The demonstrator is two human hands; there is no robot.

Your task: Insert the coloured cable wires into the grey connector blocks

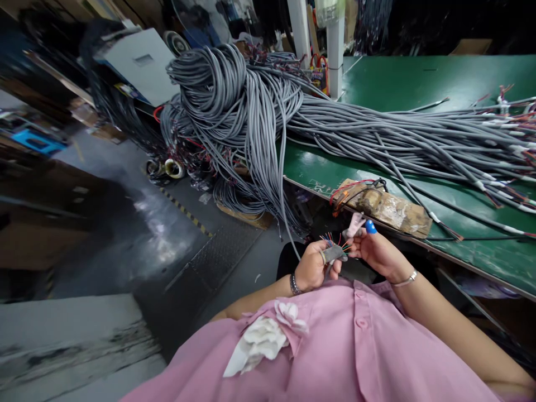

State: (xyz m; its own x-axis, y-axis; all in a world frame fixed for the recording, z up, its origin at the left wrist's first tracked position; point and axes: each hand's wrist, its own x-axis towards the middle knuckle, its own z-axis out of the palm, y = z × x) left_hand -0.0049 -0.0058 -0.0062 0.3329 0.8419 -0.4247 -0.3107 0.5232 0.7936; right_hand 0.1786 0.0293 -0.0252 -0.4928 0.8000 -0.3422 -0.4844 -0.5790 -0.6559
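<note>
Gripping cable end [334, 253] in left hand [312, 268], close to body, just below table [419, 84] edge. Pinching fanned cores [335, 241] with right hand [379, 252] fingertips. Risks: thin cores slipping from pinch or crossing over; weight of cable trailing to pile [234, 100] tugging end loose.

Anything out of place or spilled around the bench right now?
Yes: the grey cable pile overflows the green table's left edge, with tangled loops hanging down to the floor. The taped cardboard pad on the near edge looks worn and crumpled. The cable end in the left hand has its coloured wires splayed.
</note>
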